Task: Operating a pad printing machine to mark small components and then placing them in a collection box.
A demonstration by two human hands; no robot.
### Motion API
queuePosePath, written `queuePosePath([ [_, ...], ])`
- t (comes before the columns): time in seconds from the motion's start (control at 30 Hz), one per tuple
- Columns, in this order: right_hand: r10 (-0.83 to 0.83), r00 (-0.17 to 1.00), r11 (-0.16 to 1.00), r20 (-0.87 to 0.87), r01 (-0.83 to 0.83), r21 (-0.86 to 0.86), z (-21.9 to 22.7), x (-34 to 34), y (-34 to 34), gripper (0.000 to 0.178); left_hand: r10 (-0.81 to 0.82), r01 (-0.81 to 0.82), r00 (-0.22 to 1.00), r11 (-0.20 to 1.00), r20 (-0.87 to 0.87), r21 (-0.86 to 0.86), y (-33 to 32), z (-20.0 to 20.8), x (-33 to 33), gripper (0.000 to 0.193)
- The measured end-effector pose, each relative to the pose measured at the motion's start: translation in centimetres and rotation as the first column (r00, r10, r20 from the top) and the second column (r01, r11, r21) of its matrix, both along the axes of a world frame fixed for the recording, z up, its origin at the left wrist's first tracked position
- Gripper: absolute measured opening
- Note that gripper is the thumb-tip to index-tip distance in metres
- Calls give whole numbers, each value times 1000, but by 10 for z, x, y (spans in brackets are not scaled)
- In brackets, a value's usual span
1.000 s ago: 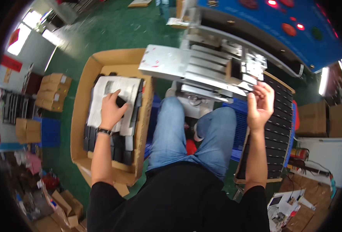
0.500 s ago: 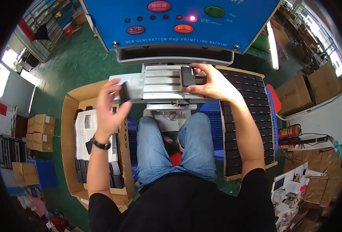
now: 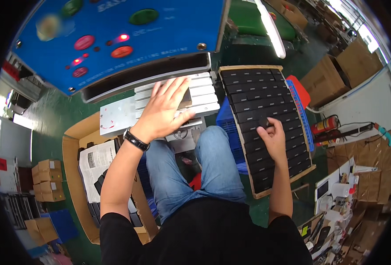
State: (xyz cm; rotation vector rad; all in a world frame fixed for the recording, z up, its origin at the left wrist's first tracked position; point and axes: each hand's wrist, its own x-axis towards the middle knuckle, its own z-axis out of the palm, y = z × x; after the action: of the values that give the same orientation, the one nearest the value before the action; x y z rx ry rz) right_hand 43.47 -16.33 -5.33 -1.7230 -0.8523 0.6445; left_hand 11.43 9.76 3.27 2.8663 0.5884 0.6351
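Note:
My left hand (image 3: 164,110) lies over the slotted metal bed (image 3: 200,90) of the pad printing machine, its fingers stretched out and thumb apart. Beneath the palm, a small block-shaped fixture (image 3: 186,100) shows in part; whatever rests on it is mostly hidden. Over the tray on the right, my right hand (image 3: 274,139) has its thumb and fingers closed on a small black box (image 3: 263,122), partly covered by the fingertips. Rows of similar black boxes with small pale marks fill the wood-edged tray (image 3: 320,168) around that hand.
The blue machine panel (image 3: 116,35) with lit red lamps stands ahead. At left, an open carton (image 3: 72,176) holds printed paper (image 3: 96,163) and black boxes. Blue plastic crates (image 3: 231,128) stand under the tray. A lamp tube (image 3: 270,28) hangs at upper right.
The view has turned rightward. My left hand, which held a black box left of the bed, is now over the fixture. My right hand has gone from the fixture to the tray with a black box.

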Motion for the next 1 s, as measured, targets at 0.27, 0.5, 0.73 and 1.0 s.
queuePosePath([
  [0.27,-151,664,929,733,349,-125,-45,-14,-44,69,-89,95,993,992,75,-82,-68,11,-43,72],
  [0.5,-35,501,893,865,405,-199,-42,-28,0,78,485,-442,824,873,292,-205,-82,-67,-209,50],
  [0.73,59,541,859,839,401,-319,-38,-33,23,75,543,-584,812,761,-216,-284,-119,-115,-327,64],
  [1.0,-70,567,964,821,249,-90,-29,-42,22,59,528,-633,763,728,-374,-264,-128,-117,-342,72],
])
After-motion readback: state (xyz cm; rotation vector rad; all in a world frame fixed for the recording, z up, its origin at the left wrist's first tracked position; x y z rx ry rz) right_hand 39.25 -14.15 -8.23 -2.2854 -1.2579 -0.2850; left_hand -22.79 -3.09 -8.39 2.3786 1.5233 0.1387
